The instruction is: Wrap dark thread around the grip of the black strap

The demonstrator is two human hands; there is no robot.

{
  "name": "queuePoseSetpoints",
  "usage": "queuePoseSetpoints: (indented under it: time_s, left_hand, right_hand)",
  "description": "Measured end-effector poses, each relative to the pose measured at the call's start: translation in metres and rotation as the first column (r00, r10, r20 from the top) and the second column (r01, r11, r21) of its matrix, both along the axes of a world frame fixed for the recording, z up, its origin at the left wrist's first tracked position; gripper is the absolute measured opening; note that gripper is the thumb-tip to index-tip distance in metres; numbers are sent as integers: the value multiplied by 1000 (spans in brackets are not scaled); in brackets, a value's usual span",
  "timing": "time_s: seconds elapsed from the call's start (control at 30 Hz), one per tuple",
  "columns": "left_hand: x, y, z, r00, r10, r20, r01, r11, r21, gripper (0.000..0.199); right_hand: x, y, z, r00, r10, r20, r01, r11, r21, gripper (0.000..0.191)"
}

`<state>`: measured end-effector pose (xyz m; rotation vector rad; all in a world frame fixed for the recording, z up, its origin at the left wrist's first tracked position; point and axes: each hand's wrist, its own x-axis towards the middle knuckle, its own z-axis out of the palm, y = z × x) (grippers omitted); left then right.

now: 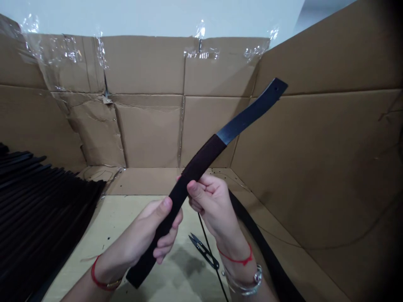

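My left hand (pixel 147 235) grips the lower part of a long, curved black strip (pixel 201 159), with the thumb on top and the fingers curled beneath. My right hand (pixel 214 205) pinches the same strip higher up, between thumb and fingers. A dark brown wrapping (pixel 198 161) covers the strip's middle above my hands. Its bare, blue-black upper end (pixel 252 113) has a small hole near the tip. Below my hands, a pair of black-handled thread snips (pixel 203 251) lies on the pale tabletop (pixel 103 239).
A large stack of black strips (pixel 40 209) lies at the left. A thin black cord (pixel 220 285) and a wide black band (pixel 267 251) run across the lower right. Taped cardboard walls (pixel 147 134) stand behind and to the right.
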<state>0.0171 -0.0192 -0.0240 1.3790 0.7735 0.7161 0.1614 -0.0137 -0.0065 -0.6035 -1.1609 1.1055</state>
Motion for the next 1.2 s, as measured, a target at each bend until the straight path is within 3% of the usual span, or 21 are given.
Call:
queuePoseSetpoints:
  time_s: [0.03,0.1,0.17,0.23,0.3,0.33,0.4,0.47,0.53,0.6,0.67,0.73,0.77,0.83,0.87,0.9,0.97,1.03,1.13,1.17,1.2]
  left_hand:
    - [0,2,0,998,-47,43,49,998,-37,52]
    - [-1,5,0,996,68,53,-72,995,75,49]
    - [-3,6,3,982,184,40,-187,976,114,46]
    - [-5,2,5,997,54,56,-50,995,-85,49]
    - [-4,-2,5,984,-134,117,156,965,-210,54]
    - [-2,-4,4,985,-136,107,153,974,-165,53]
    - [2,-5,2,999,27,26,-28,998,54,47]
    - [2,-4,2,993,118,-28,-113,984,139,44]
    - [-1,0,3,996,-80,-24,80,997,-14,50]
    - [-6,4,6,972,-235,5,234,969,-82,55]
    - [-10,6,9,997,-2,-75,12,991,136,49]
    - [-11,4,11,960,258,-108,-211,921,326,43]
    - [-11,2,12,961,248,-120,-202,931,305,44]
    - [-10,-2,12,995,-7,-96,19,992,126,54]
    - [-9,-3,10,992,-104,-72,109,991,74,57]
    - [-8,-3,9,993,-97,-72,104,990,97,57]
    - [-3,-1,5,977,185,-102,-144,937,319,51]
    - [0,3,1,931,354,-91,-290,867,406,46]
    - [1,7,0,997,30,-78,-21,992,121,51]
    - [1,7,0,997,-9,-70,15,995,97,52]
    - [1,7,1,995,57,-78,-44,987,153,50]
  right_hand:
    - [-1,1,-1,998,-59,4,59,998,2,33]
    - [-2,1,-3,986,-169,-1,169,986,2,32]
    - [-2,1,-4,997,-78,-16,78,997,-6,37]
    - [-1,2,-4,994,110,-17,-110,994,-8,41]
    - [0,3,-3,990,143,-14,-143,990,2,37]
    - [1,4,-2,997,76,-15,-75,997,10,34]
    - [1,4,-1,995,-97,-33,98,995,22,30]
    - [2,2,0,995,-94,-18,94,996,4,31]
    - [2,0,0,999,29,24,-28,999,-26,33]
    - [2,-2,-1,999,19,45,-18,999,-33,32]
    - [1,-2,-1,996,-90,21,91,996,-15,31]
    - [1,-1,-1,1000,-22,-3,22,1000,-16,36]
    - [2,-1,-1,997,78,-1,-78,997,-21,38]
    - [2,-1,-1,976,218,0,-218,976,-26,39]
    - [1,-2,-1,980,201,-6,-201,979,-27,38]
    - [0,-2,-2,992,124,-20,-124,992,-27,37]
    - [-3,-1,-4,995,-77,-64,75,997,-35,37]
    - [-6,0,-5,993,-97,-74,92,994,-60,38]
    - [-8,1,-5,998,-30,-46,28,999,-43,33]
    - [-9,1,-5,996,-84,-41,83,996,-20,32]
    - [-9,0,-4,987,-158,-41,158,987,5,30]
